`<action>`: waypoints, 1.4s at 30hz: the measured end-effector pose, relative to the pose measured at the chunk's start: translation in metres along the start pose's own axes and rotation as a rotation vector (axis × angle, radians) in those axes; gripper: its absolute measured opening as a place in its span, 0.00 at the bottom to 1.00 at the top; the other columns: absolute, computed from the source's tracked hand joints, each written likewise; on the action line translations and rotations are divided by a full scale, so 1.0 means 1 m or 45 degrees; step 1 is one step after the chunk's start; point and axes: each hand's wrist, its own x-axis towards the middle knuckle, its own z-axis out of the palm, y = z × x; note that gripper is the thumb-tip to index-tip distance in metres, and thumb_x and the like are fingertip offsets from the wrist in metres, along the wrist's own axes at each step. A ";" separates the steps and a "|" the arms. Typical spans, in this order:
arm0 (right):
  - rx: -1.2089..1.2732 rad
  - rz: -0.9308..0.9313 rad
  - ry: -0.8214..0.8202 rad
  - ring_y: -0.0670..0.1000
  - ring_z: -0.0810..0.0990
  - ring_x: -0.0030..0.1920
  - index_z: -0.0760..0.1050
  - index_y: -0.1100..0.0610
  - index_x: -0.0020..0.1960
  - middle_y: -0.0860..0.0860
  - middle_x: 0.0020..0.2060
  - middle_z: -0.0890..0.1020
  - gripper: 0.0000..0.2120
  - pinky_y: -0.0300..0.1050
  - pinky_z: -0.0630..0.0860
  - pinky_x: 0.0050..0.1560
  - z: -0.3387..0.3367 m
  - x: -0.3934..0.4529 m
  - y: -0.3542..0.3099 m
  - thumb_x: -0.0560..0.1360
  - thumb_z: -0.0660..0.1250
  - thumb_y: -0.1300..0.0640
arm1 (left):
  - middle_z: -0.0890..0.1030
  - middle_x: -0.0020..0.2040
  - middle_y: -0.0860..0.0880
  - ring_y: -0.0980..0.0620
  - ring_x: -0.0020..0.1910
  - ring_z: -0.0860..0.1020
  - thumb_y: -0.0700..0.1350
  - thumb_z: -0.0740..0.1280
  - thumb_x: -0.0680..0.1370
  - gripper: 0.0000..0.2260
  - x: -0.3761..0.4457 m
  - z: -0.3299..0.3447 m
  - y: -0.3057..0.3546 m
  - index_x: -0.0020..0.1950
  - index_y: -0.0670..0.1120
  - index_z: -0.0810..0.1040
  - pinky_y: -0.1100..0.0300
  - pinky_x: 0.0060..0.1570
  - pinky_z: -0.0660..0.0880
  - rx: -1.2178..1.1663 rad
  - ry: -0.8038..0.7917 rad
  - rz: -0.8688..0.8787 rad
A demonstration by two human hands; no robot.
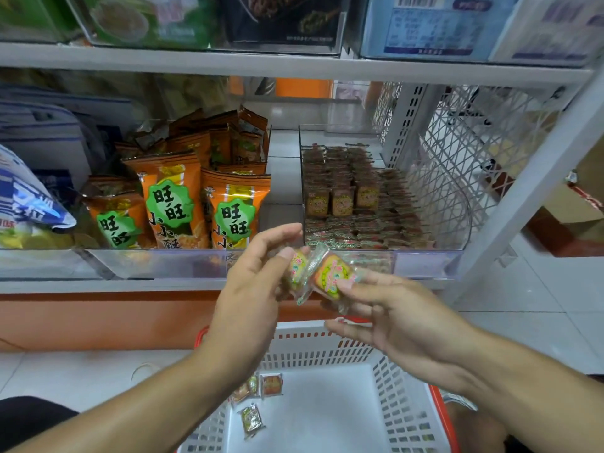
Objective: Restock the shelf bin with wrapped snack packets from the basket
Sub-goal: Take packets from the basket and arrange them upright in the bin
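My right hand [392,315] has a pinching grip on one snack packet [331,277], with my thumb on its front and my fingers behind it. My left hand [251,282] holds a second packet [298,268] with curled fingers, my thumb pressed on its face. The two packets touch each other in the air, just in front of the shelf's clear front rail and above the basket.

The packet in my right hand is nearly square, so it has no real long side. Its printed face looks up at me and it is tipped, with one corner pointing up to the left. The packet in my left hand stands more on its edge, and its crinkly clear end points down.

Both packets are small, in shiny clear wrap, with a yellow-green middle, pink flower shapes and an orange-red border.

The clear shelf bin [457,220] sits on the right of the shelf, behind my hands. It is packed with rows of the same little packets [343,197], some standing up and some lying flat near the front.

The white basket [395,403] with a red rim is below my hands. Three or so packets [251,418] lie flat on its floor at the left side.

Left of the bin stand big orange snack bags [170,204] with green labels.
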 end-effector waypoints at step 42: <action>-1.277 -0.669 0.910 0.55 0.75 0.65 0.71 0.55 0.71 0.56 0.69 0.72 0.22 0.40 0.73 0.59 -0.075 0.234 -0.155 0.78 0.68 0.62 | 0.60 0.81 0.54 0.52 0.81 0.56 0.62 0.64 0.80 0.40 0.064 0.033 -0.032 0.84 0.55 0.45 0.58 0.78 0.54 1.706 -0.271 0.355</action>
